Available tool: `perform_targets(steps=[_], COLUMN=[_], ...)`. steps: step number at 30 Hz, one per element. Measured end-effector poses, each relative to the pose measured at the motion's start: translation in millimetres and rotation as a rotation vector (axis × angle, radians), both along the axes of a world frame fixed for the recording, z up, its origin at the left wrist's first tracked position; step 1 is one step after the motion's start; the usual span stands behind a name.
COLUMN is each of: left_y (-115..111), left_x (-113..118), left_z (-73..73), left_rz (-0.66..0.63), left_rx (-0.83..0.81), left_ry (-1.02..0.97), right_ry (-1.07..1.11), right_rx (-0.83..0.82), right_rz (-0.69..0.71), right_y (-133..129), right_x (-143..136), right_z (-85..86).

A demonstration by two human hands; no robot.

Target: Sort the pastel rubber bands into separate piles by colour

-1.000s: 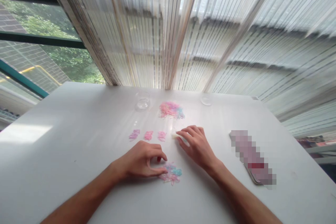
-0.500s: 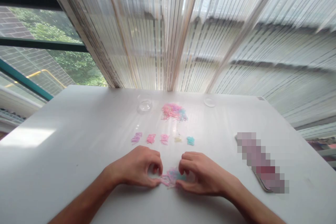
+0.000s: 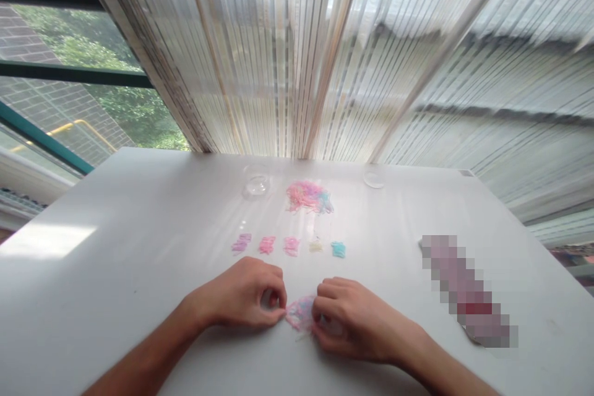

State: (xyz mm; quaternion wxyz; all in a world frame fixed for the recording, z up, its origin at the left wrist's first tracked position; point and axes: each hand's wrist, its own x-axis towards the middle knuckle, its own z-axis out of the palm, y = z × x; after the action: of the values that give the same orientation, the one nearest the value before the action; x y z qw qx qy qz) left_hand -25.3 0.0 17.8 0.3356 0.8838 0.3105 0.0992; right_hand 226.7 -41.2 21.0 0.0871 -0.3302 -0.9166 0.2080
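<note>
A small tangle of pink, lilac and pale blue strands [image 3: 301, 313] lies on the white table between my hands. My left hand [image 3: 253, 292] pinches the left edge of this tangle between thumb and forefinger. At its right side my right hand [image 3: 346, 315] has its fingers curled and closed on the strands, partly covering them. Beyond my hands runs a row of small sorted bunches: purple [image 3: 242, 244], deep pink [image 3: 266, 244], light pink [image 3: 291, 246], cream [image 3: 316, 247] and turquoise [image 3: 338, 249].
A larger mixed pile of strands [image 3: 309, 197] sits farther back on the table [image 3: 153, 210]. Clear round dishes stand to its left [image 3: 257, 184] and right [image 3: 374, 179]. A blurred-out phone-like object [image 3: 466, 291] lies at the right. Curtains [image 3: 297, 55] hang behind.
The thumb and forefinger of my left hand have come together. My right hand's fingers have closed and moved slightly left and down over the strands, and the tangle looks more bunched.
</note>
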Motion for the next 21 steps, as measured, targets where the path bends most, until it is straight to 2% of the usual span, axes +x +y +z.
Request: perform_targets(steps=[8,14,21], left_y=[2,1,-2], left_x=[-3,1,8], left_z=[-2.7,-6.7,-9.3], left_rz=[0.008,-0.006,-0.013], left_rx=[-0.031,0.041,0.095], left_ry=[-0.033,-0.011,-0.076], right_ry=[0.079,0.095,0.126], right_rx=[0.035,0.039,0.061], right_rz=[-0.047,-0.044,-0.067], right_y=[4,5,7], right_x=[7,6,9], right_z=[-2.0,-4.8,-3.0])
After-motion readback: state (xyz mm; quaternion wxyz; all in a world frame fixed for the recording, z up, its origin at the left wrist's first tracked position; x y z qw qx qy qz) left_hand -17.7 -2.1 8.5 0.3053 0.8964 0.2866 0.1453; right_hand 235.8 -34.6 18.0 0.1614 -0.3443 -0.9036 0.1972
